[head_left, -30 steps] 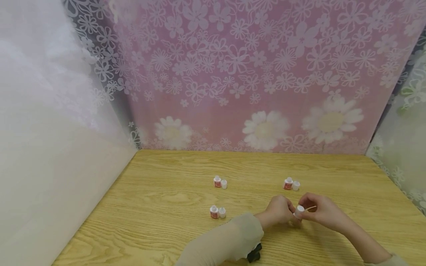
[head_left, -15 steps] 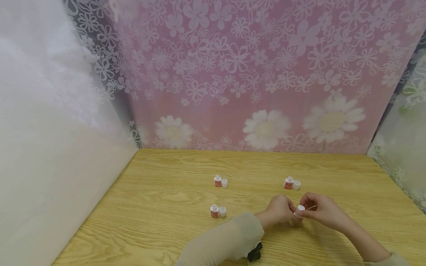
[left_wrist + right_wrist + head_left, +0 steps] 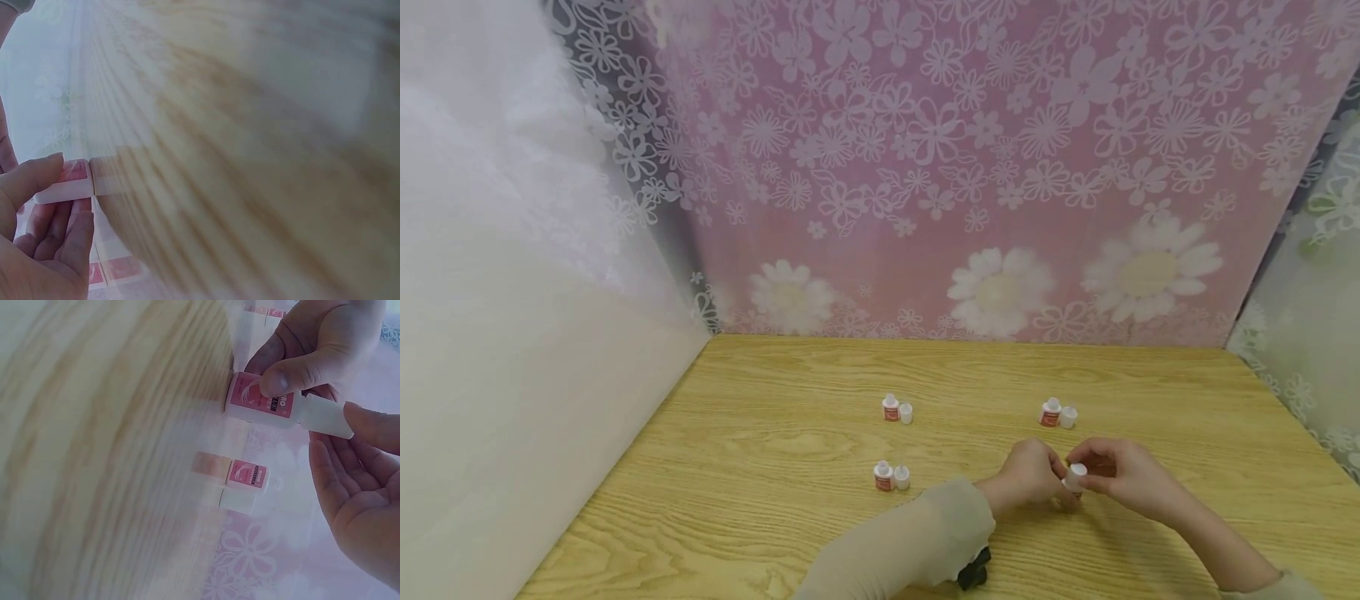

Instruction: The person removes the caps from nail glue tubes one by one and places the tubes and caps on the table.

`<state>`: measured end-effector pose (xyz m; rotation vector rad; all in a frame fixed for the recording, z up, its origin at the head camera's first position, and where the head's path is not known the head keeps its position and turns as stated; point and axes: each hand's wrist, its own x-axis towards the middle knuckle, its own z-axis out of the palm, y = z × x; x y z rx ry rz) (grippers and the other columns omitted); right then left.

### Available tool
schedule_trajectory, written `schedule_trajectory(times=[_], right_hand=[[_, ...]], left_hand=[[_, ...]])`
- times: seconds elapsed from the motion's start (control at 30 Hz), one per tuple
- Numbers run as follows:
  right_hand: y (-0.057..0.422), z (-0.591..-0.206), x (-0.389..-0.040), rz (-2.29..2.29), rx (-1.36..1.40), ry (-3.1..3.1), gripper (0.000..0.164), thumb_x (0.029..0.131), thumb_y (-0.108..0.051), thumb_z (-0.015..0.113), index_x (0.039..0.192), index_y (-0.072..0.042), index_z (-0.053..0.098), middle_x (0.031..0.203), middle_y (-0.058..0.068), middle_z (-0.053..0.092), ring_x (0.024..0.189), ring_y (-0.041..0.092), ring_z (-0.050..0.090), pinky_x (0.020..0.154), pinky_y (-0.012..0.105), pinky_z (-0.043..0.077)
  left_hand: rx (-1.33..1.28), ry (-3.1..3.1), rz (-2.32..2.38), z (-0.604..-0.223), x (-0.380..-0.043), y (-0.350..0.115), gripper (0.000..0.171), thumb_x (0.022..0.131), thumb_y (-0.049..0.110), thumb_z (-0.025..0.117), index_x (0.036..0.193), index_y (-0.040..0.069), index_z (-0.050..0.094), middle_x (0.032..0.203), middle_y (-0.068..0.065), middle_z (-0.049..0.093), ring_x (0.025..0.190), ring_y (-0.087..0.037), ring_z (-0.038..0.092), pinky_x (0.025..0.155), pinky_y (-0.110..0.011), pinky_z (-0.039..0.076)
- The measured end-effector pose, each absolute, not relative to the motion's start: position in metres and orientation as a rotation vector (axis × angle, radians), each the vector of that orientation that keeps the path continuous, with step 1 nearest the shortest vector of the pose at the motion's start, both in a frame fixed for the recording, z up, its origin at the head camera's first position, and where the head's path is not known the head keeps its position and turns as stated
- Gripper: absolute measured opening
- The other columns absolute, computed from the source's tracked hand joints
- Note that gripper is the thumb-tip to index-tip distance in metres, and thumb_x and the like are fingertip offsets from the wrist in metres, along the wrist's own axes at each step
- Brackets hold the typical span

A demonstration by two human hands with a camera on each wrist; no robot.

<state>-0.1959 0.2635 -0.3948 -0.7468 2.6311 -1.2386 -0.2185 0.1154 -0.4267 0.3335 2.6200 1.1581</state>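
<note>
My left hand [image 3: 1033, 472] holds a small white glue bottle [image 3: 263, 398] with a pink-red label, which stands upright on the table. In the left wrist view, its thumb lies over the label of that bottle [image 3: 65, 187] and the other fingers are behind it. My right hand [image 3: 1131, 479] pinches the white cap [image 3: 1077, 476] at the bottle's top between thumb and fingers. In the right wrist view, the cap [image 3: 330, 416] sits at the neck end, with the right thumb [image 3: 375, 429] against its side.
Behind the hands stands another glue bottle [image 3: 1050, 414] with its cap [image 3: 1068, 417] beside it. To the left are two more such bottles, one farther back [image 3: 891, 409] and one nearer [image 3: 883, 477], each beside a loose cap. A patterned curtain [image 3: 880, 167] closes off the wood-grain table's [image 3: 760, 517] back.
The right hand's fingers have shifted a little leftward around the cap, and a thin pale line beside it is out of sight. The left hand keeps its place on the bottle.
</note>
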Motion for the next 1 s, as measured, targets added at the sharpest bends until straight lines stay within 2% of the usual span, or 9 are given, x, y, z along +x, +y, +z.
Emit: schedule_trajectory(times=[0.23, 0.47, 0.73, 1.0], right_hand=[[0.2612, -0.3939, -0.1953, -1.226, -0.671, 2.639, 0.03, 0.08, -0.02, 0.066, 0.099, 0.002, 0.057, 0.094, 0.011, 0.06, 0.083, 0.019, 0.06, 0.065, 0.026, 0.047], [0.2601, -0.3942, -0.1937, -1.143, -0.596, 2.746, 0.029, 0.076, -0.029, 0.069, 0.087, -0.006, 0.056, 0.082, 0.002, 0.058, 0.076, 0.012, 0.058, 0.063, 0.026, 0.046], [0.2586, -0.3936, -0.1922, -1.116, -0.595, 2.799, 0.026, 0.076, -0.029, 0.069, 0.082, -0.008, 0.055, 0.077, -0.001, 0.057, 0.072, 0.008, 0.056, 0.06, 0.026, 0.045], [0.259, -0.392, -0.1935, -1.14, -0.686, 2.774, 0.022, 0.078, -0.025, 0.067, 0.085, -0.007, 0.057, 0.082, 0.0, 0.059, 0.076, 0.005, 0.056, 0.065, 0.025, 0.047]], left_hand=[[0.347, 2.634, 1.131, -0.4268, -0.2198, 0.1154, 0.025, 0.056, 0.014, 0.084, 0.055, 0.012, 0.059, 0.049, 0.009, 0.048, 0.048, -0.004, 0.04, 0.043, -0.018, 0.034], [0.343, 2.641, 1.11, -0.427, -0.2207, 0.1153, 0.023, 0.057, 0.015, 0.084, 0.056, 0.012, 0.061, 0.05, 0.01, 0.049, 0.049, -0.004, 0.041, 0.044, -0.018, 0.034], [0.33, 2.636, 1.12, -0.4277, -0.2198, 0.1147, 0.024, 0.056, 0.016, 0.084, 0.054, 0.013, 0.061, 0.049, 0.01, 0.049, 0.049, -0.003, 0.04, 0.045, -0.018, 0.034], [0.34, 2.621, 1.14, -0.429, -0.2204, 0.1144, 0.024, 0.056, 0.015, 0.084, 0.054, 0.012, 0.061, 0.048, 0.01, 0.048, 0.049, -0.004, 0.04, 0.044, -0.018, 0.034]])
